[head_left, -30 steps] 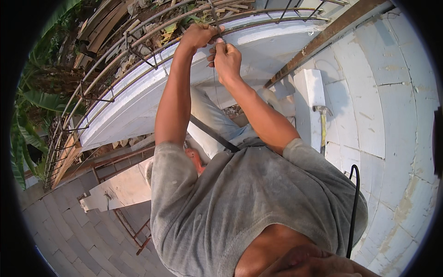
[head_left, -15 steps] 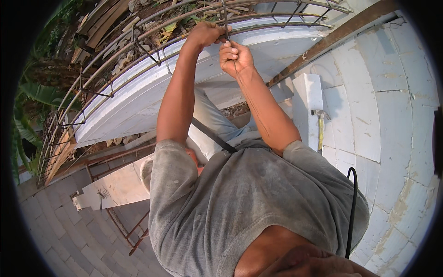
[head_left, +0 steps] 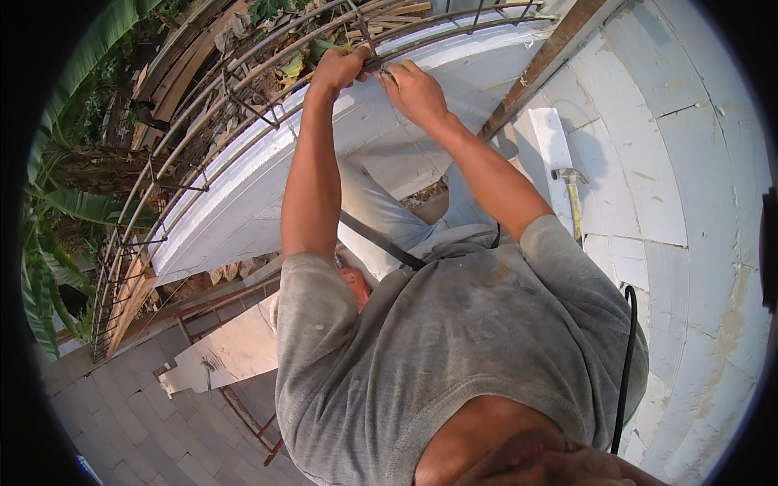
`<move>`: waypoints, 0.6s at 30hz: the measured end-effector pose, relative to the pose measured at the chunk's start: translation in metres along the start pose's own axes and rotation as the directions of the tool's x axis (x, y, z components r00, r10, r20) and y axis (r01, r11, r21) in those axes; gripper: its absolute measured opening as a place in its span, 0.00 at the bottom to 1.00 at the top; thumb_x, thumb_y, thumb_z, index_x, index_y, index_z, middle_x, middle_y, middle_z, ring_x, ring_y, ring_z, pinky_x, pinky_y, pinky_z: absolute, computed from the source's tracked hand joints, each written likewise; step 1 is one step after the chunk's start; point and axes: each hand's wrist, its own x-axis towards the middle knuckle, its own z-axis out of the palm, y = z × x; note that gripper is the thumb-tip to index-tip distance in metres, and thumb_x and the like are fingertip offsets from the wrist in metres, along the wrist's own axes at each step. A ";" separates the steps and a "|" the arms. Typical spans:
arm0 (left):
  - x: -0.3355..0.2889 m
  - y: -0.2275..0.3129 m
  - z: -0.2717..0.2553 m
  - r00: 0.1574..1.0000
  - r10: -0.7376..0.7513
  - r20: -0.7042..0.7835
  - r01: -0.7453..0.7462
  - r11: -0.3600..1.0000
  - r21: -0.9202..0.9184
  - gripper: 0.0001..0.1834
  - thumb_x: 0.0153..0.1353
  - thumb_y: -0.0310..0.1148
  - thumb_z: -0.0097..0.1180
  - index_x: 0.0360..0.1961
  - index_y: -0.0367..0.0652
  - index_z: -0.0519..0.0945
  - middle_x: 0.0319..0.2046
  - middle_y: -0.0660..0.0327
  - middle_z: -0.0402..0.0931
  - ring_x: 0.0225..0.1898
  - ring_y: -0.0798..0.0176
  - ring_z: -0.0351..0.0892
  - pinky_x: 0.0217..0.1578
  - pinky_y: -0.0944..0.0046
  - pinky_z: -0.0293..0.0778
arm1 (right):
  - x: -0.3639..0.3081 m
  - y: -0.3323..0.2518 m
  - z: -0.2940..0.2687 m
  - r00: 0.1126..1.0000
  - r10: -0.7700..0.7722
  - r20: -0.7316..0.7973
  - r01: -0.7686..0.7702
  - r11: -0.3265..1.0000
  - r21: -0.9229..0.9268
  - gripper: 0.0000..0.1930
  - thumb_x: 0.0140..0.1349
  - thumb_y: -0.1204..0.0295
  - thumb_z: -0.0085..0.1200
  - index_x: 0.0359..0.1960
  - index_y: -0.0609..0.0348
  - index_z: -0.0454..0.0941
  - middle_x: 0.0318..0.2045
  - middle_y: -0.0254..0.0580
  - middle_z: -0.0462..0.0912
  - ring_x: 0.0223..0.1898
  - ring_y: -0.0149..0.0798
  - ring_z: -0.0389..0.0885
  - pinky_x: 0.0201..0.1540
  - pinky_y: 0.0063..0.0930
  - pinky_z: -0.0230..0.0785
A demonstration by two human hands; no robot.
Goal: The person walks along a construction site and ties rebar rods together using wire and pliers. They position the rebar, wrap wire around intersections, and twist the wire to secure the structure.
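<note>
A long rebar cage [head_left: 231,74] of thin bars and square stirrups runs along the top of a white block wall [head_left: 235,190]. At a steel stirrup [head_left: 366,34] in the cage, my left hand [head_left: 337,71] has its fingers curled closed against the bars; what they pinch is hidden. Close beside it, my right hand [head_left: 415,95] is closed in a pinch at the same joint, palm turned down. A small bit of thin tie wire seems to be between its fingertips, though most of it is out of sight.
A claw hammer [head_left: 572,194] with a yellow handle rests by a white block [head_left: 548,146] at my right. A rusty steel post [head_left: 535,69] slants beyond my right hand. Lower left, a pale board [head_left: 231,344] lies on a red metal frame [head_left: 251,417]. Planks [head_left: 182,69] lie beyond the cage.
My right hand has turned over from palm up to palm down, and the wire tail along its forearm no longer shows. My left hand stays at the stirrup. The whole view has shifted slightly.
</note>
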 end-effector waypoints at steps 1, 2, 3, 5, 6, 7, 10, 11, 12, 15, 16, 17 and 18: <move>0.002 -0.003 0.002 1.000 0.027 -0.013 -0.027 0.999 -0.017 0.23 0.58 0.50 0.54 0.25 0.39 0.84 0.16 0.60 0.77 0.16 0.69 0.68 0.18 0.66 0.64 | 0.000 0.003 0.004 0.999 0.014 -0.030 -0.012 0.999 0.045 0.13 0.64 0.62 0.52 0.33 0.61 0.76 0.30 0.47 0.76 0.27 0.51 0.78 0.30 0.41 0.72; -0.001 -0.004 0.003 0.999 0.041 -0.029 -0.042 0.999 -0.033 0.23 0.59 0.50 0.53 0.25 0.39 0.84 0.15 0.60 0.77 0.15 0.69 0.67 0.18 0.67 0.63 | -0.003 0.001 0.008 0.998 0.031 -0.050 -0.026 0.995 0.098 0.13 0.64 0.62 0.52 0.32 0.61 0.76 0.29 0.47 0.75 0.26 0.51 0.77 0.29 0.41 0.71; -0.005 -0.002 0.002 0.997 0.055 -0.048 -0.056 0.998 -0.011 0.23 0.59 0.50 0.53 0.24 0.38 0.84 0.15 0.59 0.77 0.16 0.69 0.68 0.19 0.66 0.65 | -0.005 -0.002 0.012 0.996 0.048 -0.069 -0.037 0.988 0.152 0.12 0.64 0.63 0.51 0.32 0.60 0.75 0.27 0.46 0.74 0.26 0.51 0.77 0.29 0.40 0.71; -0.004 -0.003 -0.001 0.998 0.061 -0.015 -0.060 0.997 0.053 0.22 0.59 0.49 0.53 0.26 0.38 0.83 0.16 0.59 0.77 0.17 0.69 0.69 0.21 0.66 0.67 | -0.005 -0.006 0.022 0.938 0.339 0.074 -0.337 0.834 0.437 0.14 0.64 0.61 0.52 0.32 0.62 0.76 0.26 0.41 0.75 0.25 0.41 0.77 0.27 0.33 0.69; -0.003 -0.004 -0.002 0.998 0.062 0.002 -0.062 0.994 0.085 0.22 0.59 0.49 0.53 0.27 0.38 0.83 0.17 0.59 0.77 0.17 0.69 0.70 0.22 0.65 0.67 | -0.004 -0.008 0.025 0.874 0.453 0.177 -0.470 0.694 0.545 0.15 0.64 0.61 0.53 0.32 0.62 0.76 0.26 0.39 0.76 0.24 0.36 0.77 0.26 0.30 0.68; -0.002 -0.003 -0.004 0.995 0.096 0.011 -0.096 0.992 0.087 0.21 0.59 0.48 0.53 0.29 0.38 0.83 0.18 0.59 0.78 0.18 0.69 0.71 0.23 0.65 0.68 | -0.002 -0.008 0.028 0.802 0.494 0.336 -0.538 0.354 0.765 0.15 0.64 0.60 0.53 0.33 0.63 0.76 0.26 0.38 0.76 0.25 0.33 0.76 0.26 0.27 0.67; -0.013 0.000 0.001 0.975 0.209 0.070 -0.217 0.968 0.128 0.19 0.61 0.45 0.52 0.34 0.38 0.80 0.23 0.60 0.79 0.21 0.70 0.73 0.25 0.66 0.70 | -0.012 -0.009 0.024 0.673 0.399 0.623 -0.532 -0.325 0.782 0.18 0.65 0.59 0.52 0.38 0.65 0.74 0.29 0.38 0.76 0.26 0.28 0.75 0.26 0.24 0.66; -0.018 -0.006 -0.001 0.962 0.258 0.089 -0.269 0.949 0.165 0.17 0.62 0.44 0.51 0.36 0.39 0.79 0.25 0.61 0.80 0.22 0.71 0.74 0.25 0.67 0.70 | -0.017 -0.019 0.011 0.670 0.419 0.613 -0.593 -0.195 0.781 0.20 0.65 0.58 0.52 0.42 0.68 0.73 0.30 0.40 0.77 0.26 0.28 0.76 0.27 0.25 0.68; -0.020 -0.010 -0.004 0.944 0.310 0.111 -0.326 0.924 0.198 0.16 0.64 0.43 0.50 0.38 0.40 0.78 0.28 0.61 0.80 0.23 0.71 0.74 0.25 0.67 0.70 | -0.025 -0.030 -0.002 0.670 0.440 0.598 -0.643 -0.059 0.764 0.22 0.66 0.58 0.51 0.46 0.70 0.72 0.31 0.41 0.78 0.26 0.28 0.76 0.27 0.25 0.69; -0.035 -0.009 -0.007 0.890 0.445 0.102 -0.446 0.800 0.402 0.21 0.64 0.46 0.53 0.43 0.37 0.76 0.27 0.56 0.79 0.23 0.65 0.76 0.29 0.63 0.73 | -0.096 -0.002 -0.053 0.782 0.240 0.575 -0.594 0.568 0.569 0.26 0.64 0.58 0.54 0.58 0.63 0.70 0.34 0.40 0.80 0.32 0.29 0.80 0.36 0.26 0.72; -0.038 0.001 -0.008 0.886 0.450 0.109 -0.450 0.783 0.430 0.22 0.64 0.47 0.54 0.44 0.36 0.76 0.27 0.55 0.79 0.24 0.64 0.76 0.30 0.62 0.73 | -0.124 0.014 -0.068 0.750 0.324 0.577 -0.637 0.589 0.497 0.20 0.64 0.61 0.54 0.52 0.60 0.77 0.35 0.42 0.82 0.34 0.31 0.80 0.39 0.25 0.71; -0.036 0.009 -0.013 0.921 0.359 0.152 -0.386 0.787 0.481 0.23 0.62 0.48 0.56 0.45 0.37 0.78 0.37 0.46 0.80 0.40 0.47 0.81 0.43 0.56 0.74 | -0.157 0.031 -0.079 0.852 0.416 0.319 -0.517 0.765 0.384 0.15 0.64 0.63 0.54 0.45 0.61 0.80 0.37 0.46 0.83 0.35 0.36 0.81 0.39 0.27 0.72; -0.033 0.008 -0.018 0.920 0.341 0.194 -0.391 0.760 0.519 0.23 0.62 0.48 0.55 0.46 0.37 0.77 0.34 0.47 0.80 0.35 0.52 0.80 0.39 0.58 0.74 | -0.194 0.055 -0.079 0.907 0.421 0.007 -0.402 0.860 0.315 0.13 0.64 0.65 0.52 0.43 0.62 0.80 0.37 0.49 0.82 0.36 0.43 0.81 0.40 0.30 0.72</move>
